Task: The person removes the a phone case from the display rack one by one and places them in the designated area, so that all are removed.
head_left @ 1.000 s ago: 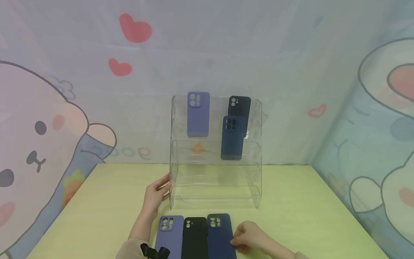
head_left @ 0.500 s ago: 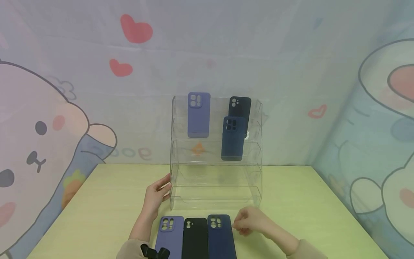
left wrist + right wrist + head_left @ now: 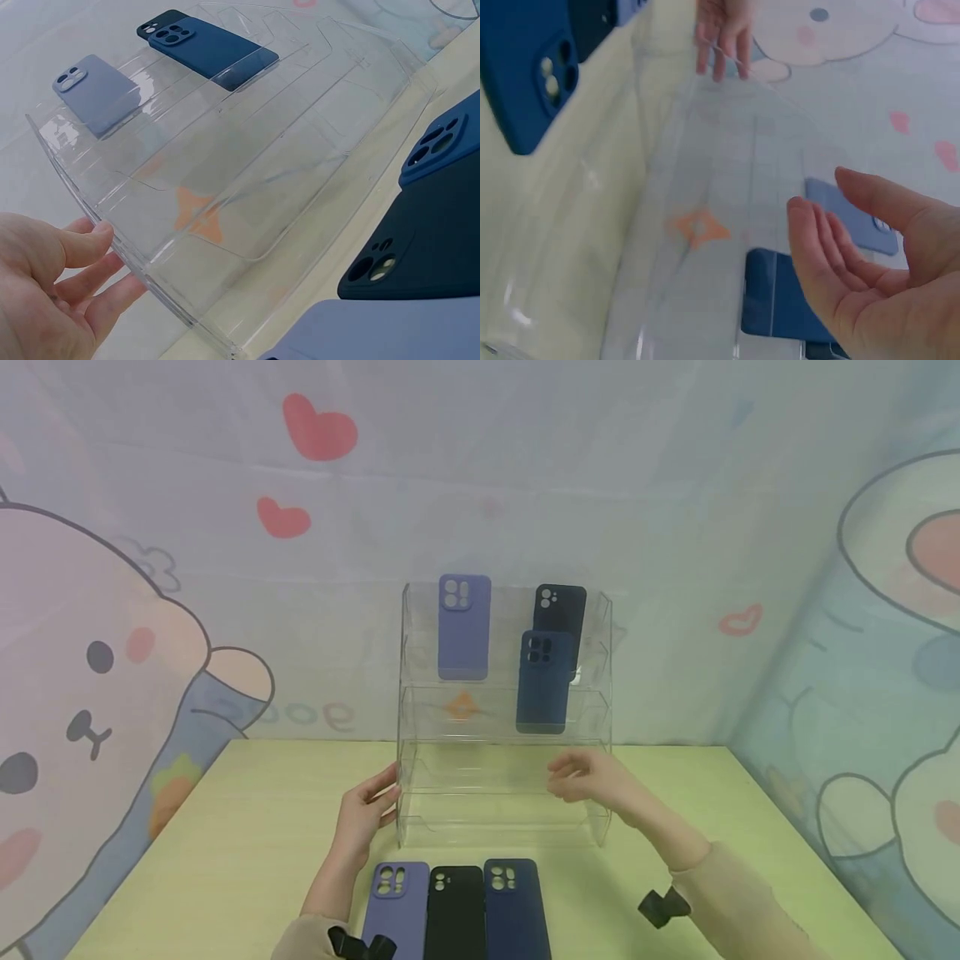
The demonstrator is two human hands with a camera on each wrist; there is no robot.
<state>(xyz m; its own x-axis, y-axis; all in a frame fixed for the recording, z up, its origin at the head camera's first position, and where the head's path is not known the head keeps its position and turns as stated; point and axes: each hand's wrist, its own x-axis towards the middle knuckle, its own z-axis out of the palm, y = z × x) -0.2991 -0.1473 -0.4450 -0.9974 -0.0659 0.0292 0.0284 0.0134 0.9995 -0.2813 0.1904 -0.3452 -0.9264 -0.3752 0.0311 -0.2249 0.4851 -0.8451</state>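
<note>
Yellow tabletop point(image 3: 225, 827): left hand point(image 3: 363, 814) is touching clear rack point(image 3: 480, 792) with extended fingers; purple case point(image 3: 396, 918), black case point(image 3: 456, 914), blue case point(image 3: 517, 910) are lying before it; right hand point(image 3: 588, 777), risen from beside these, is hovering relaxed and empty, apparently leaving them untouched.

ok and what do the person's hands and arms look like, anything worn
The left hand and right hand are bare, with no glove visible. The left sleeve and right sleeve are plain beige, stopping short of the hands. A small black device shows at each sleeve.
</note>
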